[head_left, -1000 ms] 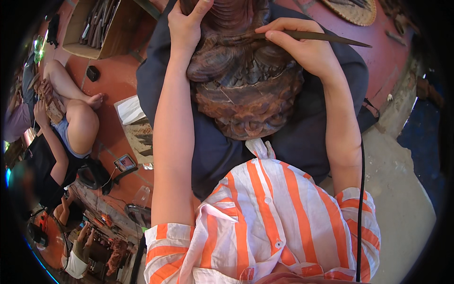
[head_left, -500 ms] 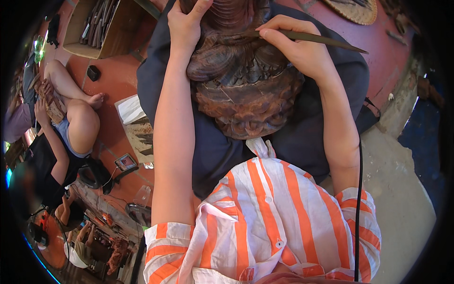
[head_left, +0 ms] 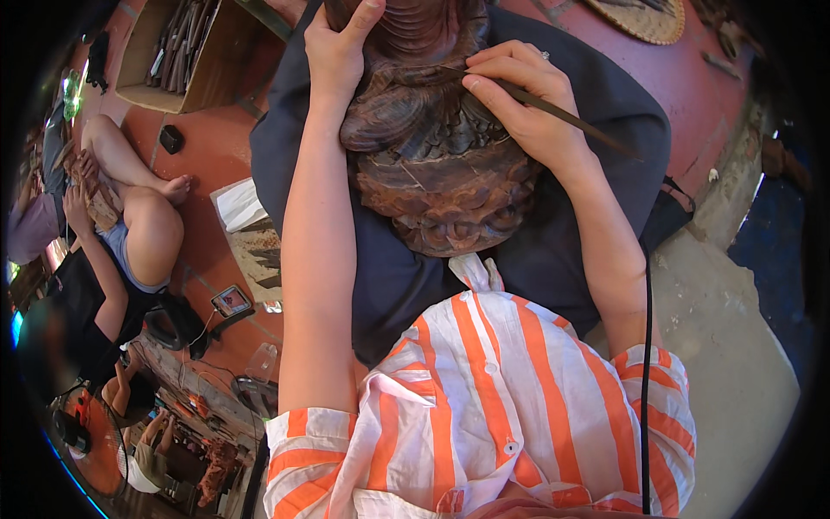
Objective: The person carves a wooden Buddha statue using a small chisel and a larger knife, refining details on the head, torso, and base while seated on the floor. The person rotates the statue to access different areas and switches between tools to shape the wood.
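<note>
with the left hand (head_left: pixel 335 52), clasping the far end of a dark brown wooden carving (head_left: pixel 437 195), glossy, ridged and scalloped, set on dark cloth (head_left: pixel 622 108) across the lap; with the right hand (head_left: pixel 529 99), pinching a slim, tapering dark tool (head_left: pixel 562 113), angled against the carving's grooves. seated over a reddish tiled floor (head_left: pixel 226 143), near a cardboard box (head_left: pixel 160 94) of thin sticks (head_left: pixel 180 43), a round straw-coloured tray (head_left: pixel 664 39) and, at left, another person (head_left: pixel 149 238) with bent bare legs.

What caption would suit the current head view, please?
Left hand on a carved brown piece, right hand holding a slim tool to its surface.
</note>
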### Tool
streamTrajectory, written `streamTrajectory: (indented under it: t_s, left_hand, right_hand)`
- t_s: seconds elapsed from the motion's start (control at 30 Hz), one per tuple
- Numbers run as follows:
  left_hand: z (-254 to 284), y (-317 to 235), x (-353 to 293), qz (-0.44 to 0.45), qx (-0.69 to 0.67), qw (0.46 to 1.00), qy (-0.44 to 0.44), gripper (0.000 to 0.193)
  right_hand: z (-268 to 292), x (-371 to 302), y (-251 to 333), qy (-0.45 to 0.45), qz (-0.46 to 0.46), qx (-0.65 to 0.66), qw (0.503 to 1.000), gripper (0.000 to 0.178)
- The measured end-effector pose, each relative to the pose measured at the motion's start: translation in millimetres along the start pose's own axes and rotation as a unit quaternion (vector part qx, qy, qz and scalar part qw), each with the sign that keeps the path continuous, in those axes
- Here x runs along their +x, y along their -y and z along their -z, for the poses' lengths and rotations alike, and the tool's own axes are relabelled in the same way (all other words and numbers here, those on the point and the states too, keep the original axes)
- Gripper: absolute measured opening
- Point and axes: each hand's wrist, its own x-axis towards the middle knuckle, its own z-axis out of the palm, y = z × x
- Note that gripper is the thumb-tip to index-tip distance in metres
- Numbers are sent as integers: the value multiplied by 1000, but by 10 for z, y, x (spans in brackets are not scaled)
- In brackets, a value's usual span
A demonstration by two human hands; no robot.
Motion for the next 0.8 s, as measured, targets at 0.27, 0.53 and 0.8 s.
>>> streamTrajectory:
  t_s: [0.27,0.53,0.8]
  left_hand:
    - [16,13,-5,6,10,1000,4,56]
    - [15,-12,0,-5,20,1000,8,58]
    - [56,78,15,7,31,999,11,60]
  right_hand:
    - [8,-56,-5,-13,-31,49,998,11]
    - [30,-65,-39,5,-18,66,998,12]
    - [98,-67,-55,32,-54,79,995,12]
